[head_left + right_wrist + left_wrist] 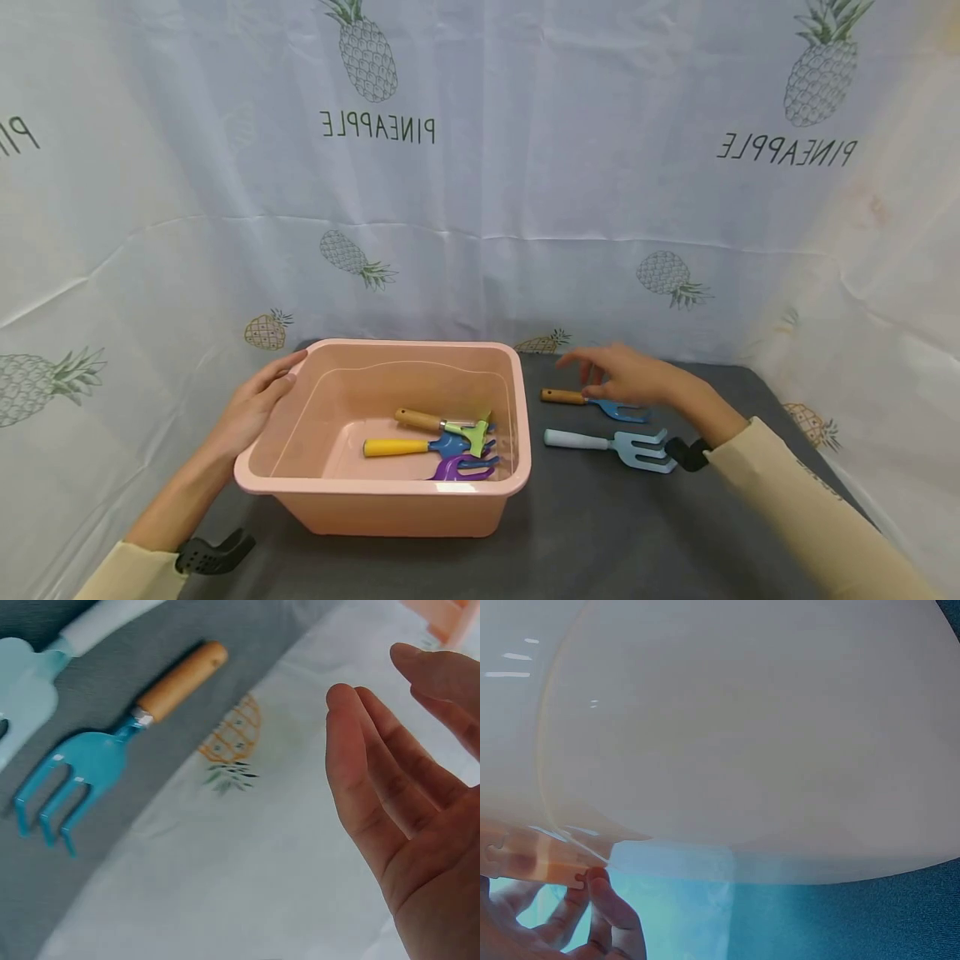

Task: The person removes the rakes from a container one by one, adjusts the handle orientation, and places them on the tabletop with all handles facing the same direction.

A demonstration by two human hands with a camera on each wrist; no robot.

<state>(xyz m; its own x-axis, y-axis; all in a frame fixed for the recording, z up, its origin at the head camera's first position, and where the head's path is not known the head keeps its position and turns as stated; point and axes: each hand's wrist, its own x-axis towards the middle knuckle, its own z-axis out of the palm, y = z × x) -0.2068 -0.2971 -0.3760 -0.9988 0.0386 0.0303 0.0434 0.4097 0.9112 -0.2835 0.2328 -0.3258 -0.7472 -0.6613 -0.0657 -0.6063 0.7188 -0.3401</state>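
Observation:
A pink plastic basin point(405, 510) stands on the dark table. My left hand point(255, 408) grips its left rim; in the left wrist view the thumb and fingers point(615, 904) meet the rim's edge. Inside the basin lie a yellow-handled blue garden tool point(397, 447), a green tool with a wooden handle point(420, 419) and a purple hand fork point(457, 472). To the right, my right hand point(633, 375) hovers empty, fingers loosely bent, over a blue hand fork point(94, 757) with a wooden handle. Nearer me lies a pale blue hand fork point(637, 450) with a whitish handle.
A white curtain point(480, 183) printed with pineapples hangs behind the table point(585, 533) and along both sides. Black bands point(213, 554) sit on both wrists, over cream sleeves.

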